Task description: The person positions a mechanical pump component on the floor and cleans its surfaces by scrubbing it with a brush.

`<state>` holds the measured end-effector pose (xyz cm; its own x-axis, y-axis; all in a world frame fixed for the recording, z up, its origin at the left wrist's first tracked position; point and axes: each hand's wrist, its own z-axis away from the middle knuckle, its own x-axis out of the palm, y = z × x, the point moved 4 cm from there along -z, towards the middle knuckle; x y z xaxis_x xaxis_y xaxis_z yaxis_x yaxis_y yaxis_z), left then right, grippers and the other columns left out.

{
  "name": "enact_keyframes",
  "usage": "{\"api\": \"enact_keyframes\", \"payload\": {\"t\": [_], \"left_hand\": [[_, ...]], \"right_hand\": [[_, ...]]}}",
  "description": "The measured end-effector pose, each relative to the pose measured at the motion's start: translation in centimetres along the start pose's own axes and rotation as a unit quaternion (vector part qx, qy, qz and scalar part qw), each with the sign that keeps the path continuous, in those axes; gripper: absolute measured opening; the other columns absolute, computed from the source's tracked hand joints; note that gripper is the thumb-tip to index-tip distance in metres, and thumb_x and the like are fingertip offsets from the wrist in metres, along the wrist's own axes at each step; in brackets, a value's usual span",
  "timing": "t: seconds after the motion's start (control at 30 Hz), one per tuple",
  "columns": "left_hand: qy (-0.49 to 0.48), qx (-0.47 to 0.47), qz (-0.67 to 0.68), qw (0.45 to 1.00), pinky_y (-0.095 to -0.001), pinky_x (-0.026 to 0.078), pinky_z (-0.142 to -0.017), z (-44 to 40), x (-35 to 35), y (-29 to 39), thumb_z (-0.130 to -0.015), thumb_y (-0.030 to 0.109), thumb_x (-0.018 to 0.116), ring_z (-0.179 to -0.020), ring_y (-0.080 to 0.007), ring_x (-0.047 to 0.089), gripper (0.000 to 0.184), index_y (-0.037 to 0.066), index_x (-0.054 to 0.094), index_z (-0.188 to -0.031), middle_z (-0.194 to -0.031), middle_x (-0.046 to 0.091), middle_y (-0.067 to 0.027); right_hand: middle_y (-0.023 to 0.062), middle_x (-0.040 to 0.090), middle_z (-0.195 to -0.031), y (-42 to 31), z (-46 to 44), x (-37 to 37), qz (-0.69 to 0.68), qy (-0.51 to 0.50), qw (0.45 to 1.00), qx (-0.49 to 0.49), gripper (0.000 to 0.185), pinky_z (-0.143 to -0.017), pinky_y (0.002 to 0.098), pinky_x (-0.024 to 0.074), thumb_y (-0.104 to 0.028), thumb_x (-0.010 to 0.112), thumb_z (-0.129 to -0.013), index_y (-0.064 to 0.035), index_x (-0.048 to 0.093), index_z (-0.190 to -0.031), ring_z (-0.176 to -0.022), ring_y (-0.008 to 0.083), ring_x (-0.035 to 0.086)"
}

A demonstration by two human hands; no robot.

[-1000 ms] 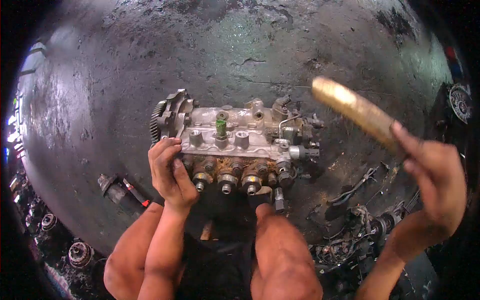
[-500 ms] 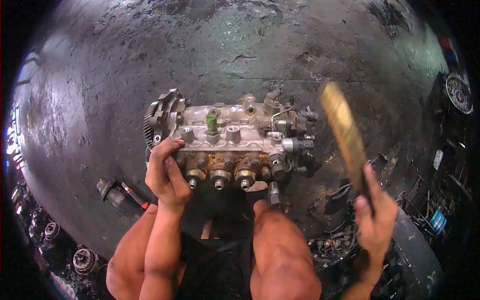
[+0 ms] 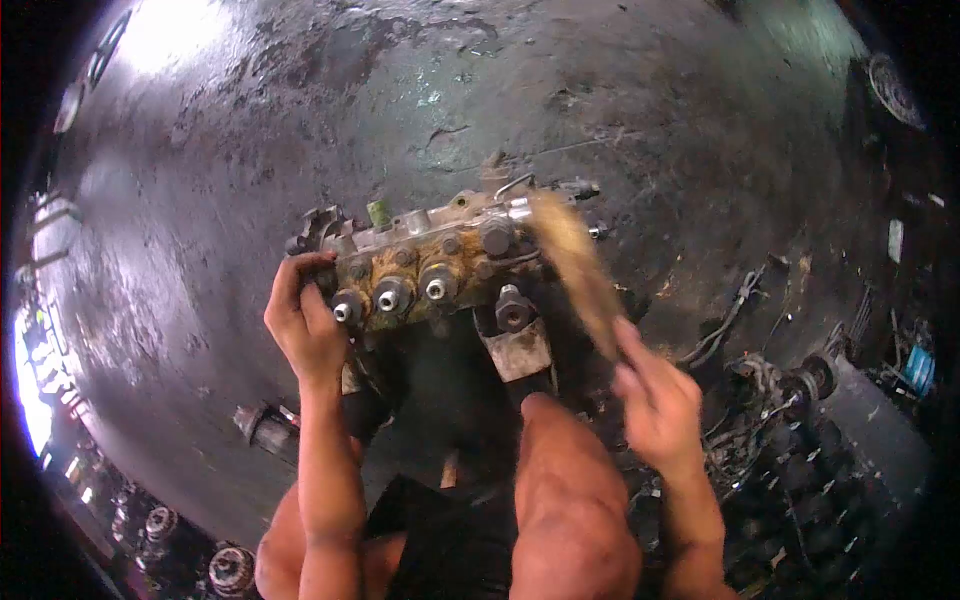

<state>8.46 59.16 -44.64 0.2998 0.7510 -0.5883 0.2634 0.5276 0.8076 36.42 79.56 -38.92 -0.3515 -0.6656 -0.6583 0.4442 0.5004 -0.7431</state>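
Note:
A greasy metal fuel injection pump (image 3: 418,262) rests tilted on the floor in front of my legs, its row of threaded outlets facing me and rusty dirt on its side. My left hand (image 3: 305,318) grips its left end, fingers curled over the edge. In my right hand (image 3: 660,410) is the dark end of a long, flat, wood-coloured tool (image 3: 580,270), smeared by motion. The tool's far end overlaps the pump's right end; whether it touches cannot be told. A green plug (image 3: 378,214) stands on top of the pump.
A loose metal fitting (image 3: 514,310) is near my right shoe (image 3: 518,350). A dark cylindrical part (image 3: 268,432) lies left of my left forearm. Cables and scrap (image 3: 745,380) are heaped to the right, with a blue packet (image 3: 918,370) farther off. Round parts (image 3: 232,568) sit at lower left.
The pump has tilted and turned, its right end now farther from me and its outlets turned more upward. My right hand has swung the tool leftward to the pump's right end.

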Motion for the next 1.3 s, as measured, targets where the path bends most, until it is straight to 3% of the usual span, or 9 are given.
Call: {"api": "enact_keyframes", "payload": {"t": [0.1, 0.17, 0.23, 0.4, 0.47, 0.63, 0.9, 1.13, 1.3], "left_hand": [[-0.015, 0.001, -0.027, 1.0, -0.0297, 0.047, -0.089, 0.4, -0.1, -0.1, -0.084, -0.001, 0.038, -0.093, -0.0186, 0.063, 0.029, -0.003, 0.065, -0.095, -0.097, 0.07, -0.0122], [-0.007, -0.008, 0.034, 0.999, -0.0311, 0.048, -0.091, 1.1, -0.1, -1.3, -0.082, -0.001, 0.038, -0.095, -0.0206, 0.064, 0.029, -0.004, 0.064, -0.096, -0.099, 0.07, -0.0135], [-0.013, 0.035, 0.025, 0.999, -0.0321, 0.048, -0.091, 1.3, -0.2, -1.4, -0.083, -0.001, 0.037, -0.095, -0.0218, 0.064, 0.029, -0.005, 0.063, -0.096, -0.1, 0.069, -0.0151], [0.0, 0.008, 0.038, 0.999, -0.0337, 0.048, -0.093, 0.8, 0.3, -1.4, -0.079, -0.003, 0.037, -0.098, -0.0237, 0.065, 0.03, -0.007, 0.063, -0.094, -0.1, 0.069, -0.0176], [-0.007, 0.002, 0.031, 0.999, -0.0338, 0.048, -0.093, 0.2, 0.1, -1.8, -0.081, 0.0, 0.037, -0.097, -0.023, 0.065, 0.029, -0.007, 0.063, -0.094, -0.101, 0.07, -0.0168], [-0.019, 0.002, -0.003, 1.0, -0.033, 0.049, -0.09, -1.5, 0.5, -1.4, -0.082, 0.001, 0.038, -0.095, -0.0222, 0.065, 0.029, -0.006, 0.064, -0.093, -0.1, 0.07, -0.0161], [-0.029, 0.007, -0.06, 0.998, -0.0321, 0.049, -0.087, -3.7, 0.8, -0.7, -0.084, 0.001, 0.038, -0.09, -0.0199, 0.065, 0.031, -0.005, 0.067, -0.092, -0.095, 0.07, -0.0136], [-0.018, -0.003, -0.039, 0.999, -0.0315, 0.051, -0.084, -4.0, 1.4, -0.5, -0.083, 0.001, 0.038, -0.087, -0.019, 0.065, 0.03, -0.005, 0.067, -0.092, -0.093, 0.07, -0.0124], [-0.026, -0.004, -0.05, 0.998, -0.0308, 0.05, -0.085, -3.3, 1.1, -0.1, -0.083, 0.001, 0.039, -0.087, -0.0184, 0.064, 0.03, -0.006, 0.066, -0.092, -0.093, 0.069, -0.0116]], "right_hand": [[0.0208, 0.069, -0.109, -0.1, -9.2, 1.7, -0.026, -0.043, 0.999, -0.01, 0.039, -0.067, 0.0336, 0.0531, -0.004, 0.056, -0.094, -0.0039, 0.058, -0.132, -0.068, 0.0266, 0.066], [0.0172, 0.07, -0.089, 0.2, -12.3, -0.1, 0.018, 0.035, 0.995, -0.096, 0.038, -0.064, 0.0342, 0.0519, -0.008, 0.055, -0.096, -0.0071, 0.059, -0.134, -0.062, 0.0221, 0.063], [0.0242, 0.067, -0.114, 0.0, -11.8, -3.9, -0.041, 0.094, 0.995, -0.007, 0.037, -0.082, 0.0408, 0.054, -0.009, 0.057, -0.095, -0.0031, 0.058, -0.131, -0.093, 0.0381, 0.069], [0.019, 0.06, -0.133, 8.7, -2.1, -5.0, -0.071, 0.165, 0.975, 0.127, 0.049, -0.098, 0.0375, 0.0472, -0.012, 0.056, -0.096, 0.0004, 0.046, -0.142, -0.115, 0.0252, 0.062], [0.0223, 0.056, -0.137, 10.7, 2.9, -2.6, -0.062, 0.1, 0.973, 0.197, 0.048, -0.105, 0.0394, 0.0424, -0.016, 0.056, -0.096, 0.0017, 0.048, -0.14, -0.126, 0.0334, 0.056], [0.0237, 0.063, -0.127, 10.5, 8.4, 2.4, -0.092, 0.094, 0.979, 0.155, 0.044, -0.098, 0.0391, 0.0494, -0.009, 0.057, -0.093, 0.0012, 0.054, -0.136, -0.115, 0.0362, 0.064], [0.0257, 0.067, -0.106, 10.4, -11.4, 4.0, -0.051, 0.195, 0.979, -0.015, 0.038, -0.077, 0.0418, 0.054, -0.012, 0.06, -0.094, -0.0042, 0.06, -0.131, -0.095, 0.0432, 0.065], [0.023, 0.069, -0.107, 9.6, -2.4, 3.0, -0.007, 0.107, 0.994, -0.005, 0.043, -0.077, 0.0415, 0.0547, -0.008, 0.061, -0.092, -0.0046, 0.059, -0.135, -0.087, 0.0384, 0.069], [0.0271, 0.065, -0.097, 11.7, -14.1, 4.2, -0.023, 0.15, 0.987, 0.055, 0.036, -0.075, 0.0448, 0.0531, -0.018, 0.06, -0.094, -0.007, 0.062, -0.128, -0.088, 0.0438, 0.064]]}}
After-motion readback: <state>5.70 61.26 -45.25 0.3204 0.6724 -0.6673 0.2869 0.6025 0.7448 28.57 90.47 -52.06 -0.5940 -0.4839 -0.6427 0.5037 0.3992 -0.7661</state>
